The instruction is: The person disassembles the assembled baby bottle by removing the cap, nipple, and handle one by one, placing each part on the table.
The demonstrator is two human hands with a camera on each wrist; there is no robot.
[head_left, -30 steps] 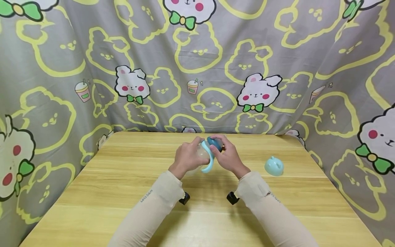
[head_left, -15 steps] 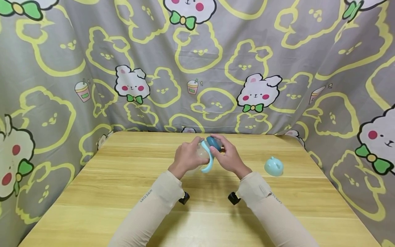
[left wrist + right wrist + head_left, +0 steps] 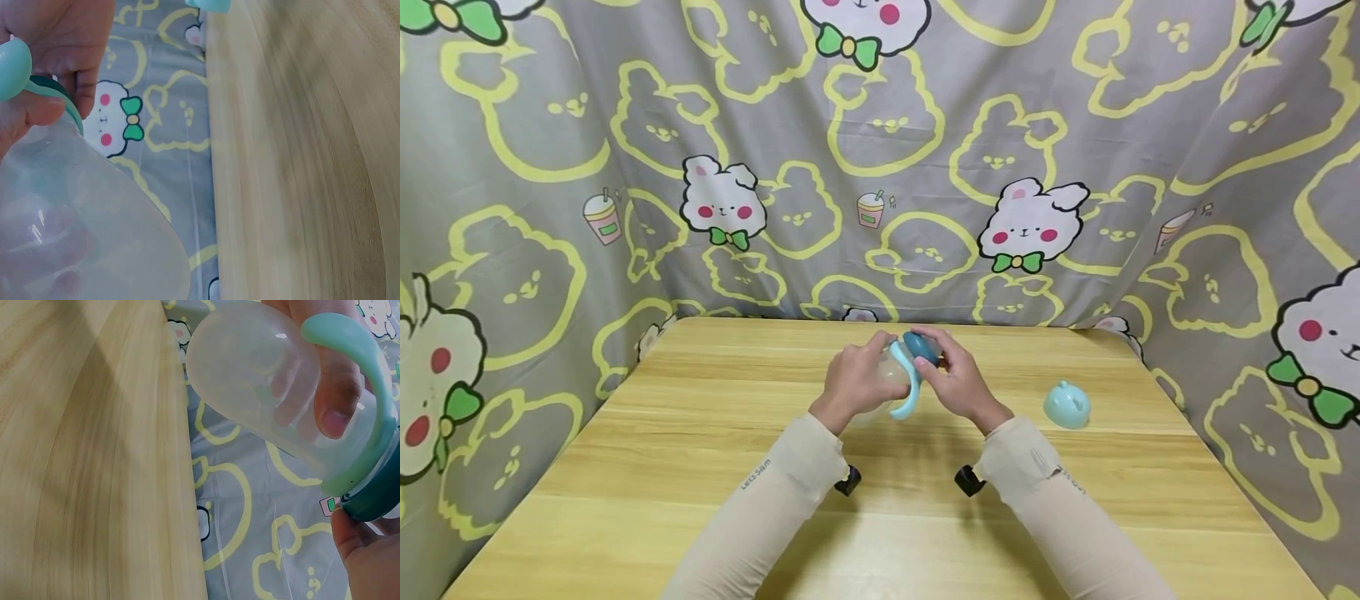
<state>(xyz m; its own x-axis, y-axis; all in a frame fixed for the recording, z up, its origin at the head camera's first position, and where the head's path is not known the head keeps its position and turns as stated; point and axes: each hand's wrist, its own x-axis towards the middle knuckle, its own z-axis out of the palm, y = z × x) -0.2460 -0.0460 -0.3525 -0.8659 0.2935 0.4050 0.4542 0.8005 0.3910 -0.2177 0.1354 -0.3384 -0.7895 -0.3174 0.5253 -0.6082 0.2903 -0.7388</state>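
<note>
Translucent bottle (image 3: 247,375) tilts in your left grip (image 3: 857,377), fingers curled round it; your right grip (image 3: 957,380) pinches its dark ring (image 3: 375,495).

Through my remote feed I am seeing a yellowish wood-grain tabletop (image 3: 662,392), its grain running crosswise; toward its far right, an eared, pale-blue domed cap (image 3: 1067,406) is resting dome upward.

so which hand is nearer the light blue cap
Right. The right hand, gripping the dark blue ring, is left of the cap; the left hand, holding the bottle, is farther left.
</note>
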